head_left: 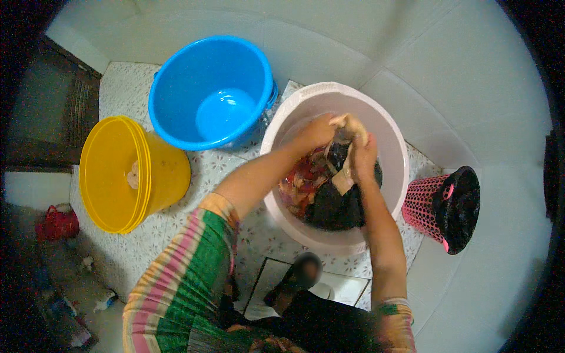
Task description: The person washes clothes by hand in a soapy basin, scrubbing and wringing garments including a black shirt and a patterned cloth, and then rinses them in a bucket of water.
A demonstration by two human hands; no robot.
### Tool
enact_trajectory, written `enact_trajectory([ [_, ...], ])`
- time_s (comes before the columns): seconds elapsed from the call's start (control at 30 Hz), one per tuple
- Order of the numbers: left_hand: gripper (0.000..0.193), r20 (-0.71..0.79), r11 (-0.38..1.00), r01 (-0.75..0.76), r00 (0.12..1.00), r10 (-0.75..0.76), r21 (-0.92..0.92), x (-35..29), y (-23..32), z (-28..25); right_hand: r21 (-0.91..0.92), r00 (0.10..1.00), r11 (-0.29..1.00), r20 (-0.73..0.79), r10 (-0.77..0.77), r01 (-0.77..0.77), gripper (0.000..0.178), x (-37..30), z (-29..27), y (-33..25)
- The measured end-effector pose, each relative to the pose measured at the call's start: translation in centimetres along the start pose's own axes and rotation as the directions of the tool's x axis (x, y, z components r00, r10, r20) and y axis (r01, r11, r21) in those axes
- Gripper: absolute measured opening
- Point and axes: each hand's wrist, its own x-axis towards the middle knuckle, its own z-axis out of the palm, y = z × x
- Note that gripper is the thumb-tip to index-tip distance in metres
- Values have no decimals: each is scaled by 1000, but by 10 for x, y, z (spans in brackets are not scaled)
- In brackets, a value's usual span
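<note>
Beige wet cloth (pixel 351 126) is gripped at the top of a round white plastic basin (pixel 393 141), above a heap of red and black soaked laundry (pixel 321 191) lying inside it. The cloth is held by both hands: the left hand (pixel 318 130) is closed on its left side, and the right hand (pixel 363 154) is closed on it from the right and below, with a strip of the cloth hanging down between the two hands toward the heap. Both forearms are seen coming up from the lower edge, in striped green, pink and yellow sleeves.

The basin is set on a patterned tiled floor (pixel 126 94), close to the corner of the white tiled walls. Just beside the basin's left rim, an empty round blue plastic bucket (pixel 212 88) is placed upright. Further left on the floor, a yellow plastic bucket (pixel 132 173) is seen lying on its side, its mouth turned away from the basin. At the basin's right rim, a pink perforated plastic basket (pixel 441 206) is tipped over, with dark contents at its mouth.
</note>
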Motion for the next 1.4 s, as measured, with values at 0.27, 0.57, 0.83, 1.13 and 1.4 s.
enact_trajectory([
  [0.27,62,-149,627,-173,985,90,-760,-29,126,-23,800,935,524,353,-14,-294,51,-23,-10,-163],
  [0.57,36,-208,710,-451,890,406,-541,-110,169,8,515,490,95,720,491,-852,51,-87,-47,-140],
  [0.83,44,-292,760,-494,868,402,-423,-143,140,24,681,669,56,695,262,-730,43,-67,-62,-114],
  [1.13,41,402,139,388,911,90,-911,-116,123,-7,584,858,631,400,324,-511,30,-64,-26,-128],
  [1.4,38,-226,666,-198,973,46,-719,-75,123,-16,563,678,381,642,358,-733,62,-88,-41,-139],
])
